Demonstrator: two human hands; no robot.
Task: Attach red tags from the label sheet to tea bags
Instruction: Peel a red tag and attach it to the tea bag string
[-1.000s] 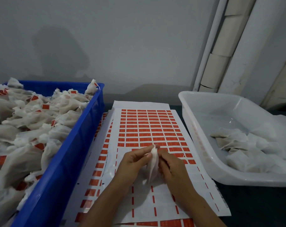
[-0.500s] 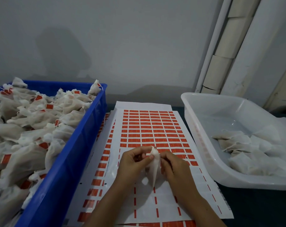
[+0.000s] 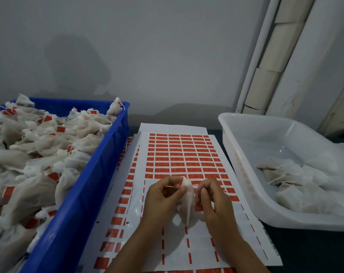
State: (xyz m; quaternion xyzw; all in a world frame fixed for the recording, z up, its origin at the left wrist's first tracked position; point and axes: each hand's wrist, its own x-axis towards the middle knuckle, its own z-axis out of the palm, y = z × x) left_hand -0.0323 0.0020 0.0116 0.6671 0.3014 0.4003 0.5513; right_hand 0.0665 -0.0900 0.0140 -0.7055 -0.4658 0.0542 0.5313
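Hands: both are low in the middle, over the label sheet (image 3: 179, 154), with one tea bag (image 3: 187, 201) between them.
Left hand (image 3: 163, 196): fingers curled, thumb and fingertips pinched on the top left side of the tea bag and on a thin string.
Right hand (image 3: 212, 198): fingers curled too, tips pinched at the string on the top right side of the bag.
Tea bag: stands up tall, its long side going up and down, touching both hands, about the same way from each.
Red tags (image 3: 186, 170): full rows lie just past the fingertips, a bit farther away on the sheet.
Nearer hand: the right hand looks closer to the red rows, I think.
Blue bin (image 3: 84, 194): on the left, full of bags with tags.
White bin (image 3: 244, 166): on the right, holding bags with no tags.
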